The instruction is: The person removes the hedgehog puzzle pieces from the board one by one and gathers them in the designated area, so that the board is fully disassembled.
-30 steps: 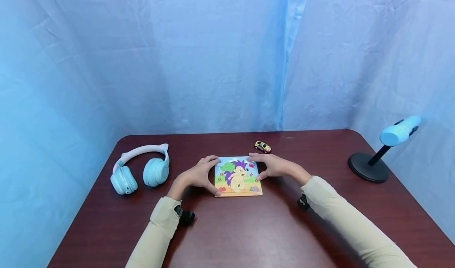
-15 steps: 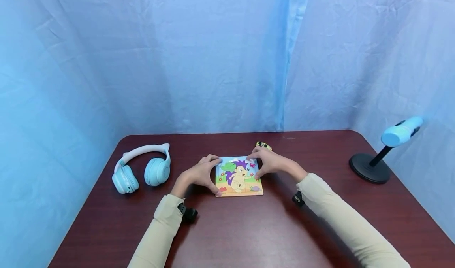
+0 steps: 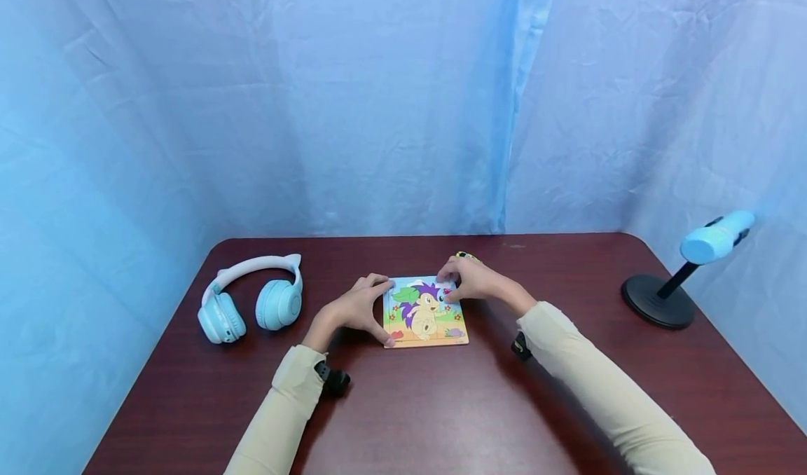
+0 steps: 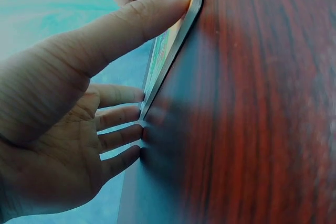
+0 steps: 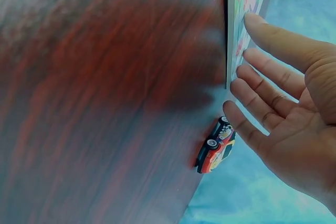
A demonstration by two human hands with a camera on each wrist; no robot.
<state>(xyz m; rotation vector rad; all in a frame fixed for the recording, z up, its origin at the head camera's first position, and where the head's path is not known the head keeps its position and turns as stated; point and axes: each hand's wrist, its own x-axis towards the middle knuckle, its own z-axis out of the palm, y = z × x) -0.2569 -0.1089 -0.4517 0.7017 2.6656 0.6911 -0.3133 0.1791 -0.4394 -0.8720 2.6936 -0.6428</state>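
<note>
A square picture puzzle point(image 3: 425, 314) showing a purple-spined hedgehog lies flat on the dark red table point(image 3: 441, 405). My left hand point(image 3: 356, 310) rests against its left side. Its thumb point(image 4: 131, 22) is on the near-left corner and its straight fingers point(image 4: 123, 116) touch the edge. My right hand point(image 3: 469, 280) lies at the far-right corner, with straight fingertips point(image 5: 257, 61) touching the puzzle's edge point(image 5: 240, 24). Neither hand grips anything. A small toy car point(image 5: 215, 153) sits just beyond the right hand and is mostly hidden behind it in the head view.
Light blue cat-ear headphones point(image 3: 249, 300) lie at the left of the table. A black round-based stand with a pale blue head point(image 3: 658, 300) stands at the right edge. Blue cloth point(image 3: 378, 111) hangs behind and on both sides.
My right hand slid left and a little farther back onto the puzzle's far-right corner, and now covers most of the toy car. The left hand and puzzle stayed put.
</note>
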